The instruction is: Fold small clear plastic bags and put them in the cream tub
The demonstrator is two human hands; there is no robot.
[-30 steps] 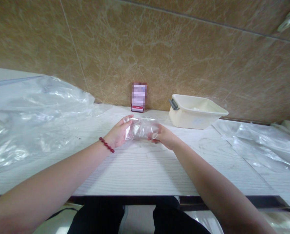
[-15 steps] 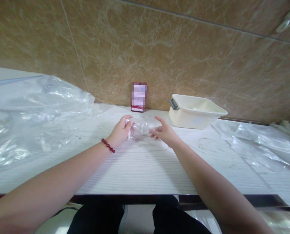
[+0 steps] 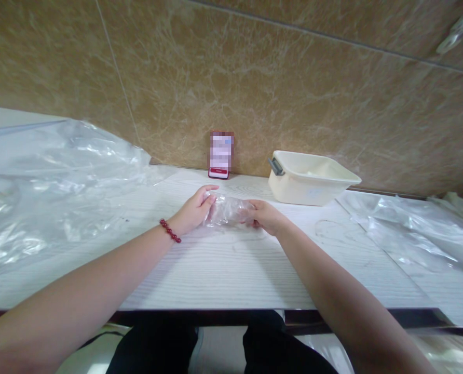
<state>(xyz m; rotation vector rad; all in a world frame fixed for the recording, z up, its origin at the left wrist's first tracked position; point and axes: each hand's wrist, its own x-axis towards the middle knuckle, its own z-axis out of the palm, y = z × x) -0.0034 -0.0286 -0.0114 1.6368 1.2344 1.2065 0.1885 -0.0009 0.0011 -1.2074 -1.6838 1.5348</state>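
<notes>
A small crinkled clear plastic bag [image 3: 227, 210] is stretched between my two hands, just above the white wood-grain table [image 3: 223, 275]. My left hand [image 3: 196, 208] grips its left end, thumb on top, a red bead bracelet on the wrist. At the other end my right hand [image 3: 266, 215] is closed on the plastic, its fingertips partly behind the film. Whether anything lies inside the bag I cannot tell.
A phone [image 3: 219, 156] leans upright against the brown marbled wall [image 3: 169, 93]. Right of it stands a cream plastic bin [image 3: 309, 189] with a grey handle clip. Large clear plastic sheets [image 3: 60, 182] cover the table's left side, and more plastic bags [image 3: 422, 234] lie on the right.
My right hand has closed from spread fingers onto the bag's right end. The bag is now pulled out wider, and my left hand has stayed on it.
</notes>
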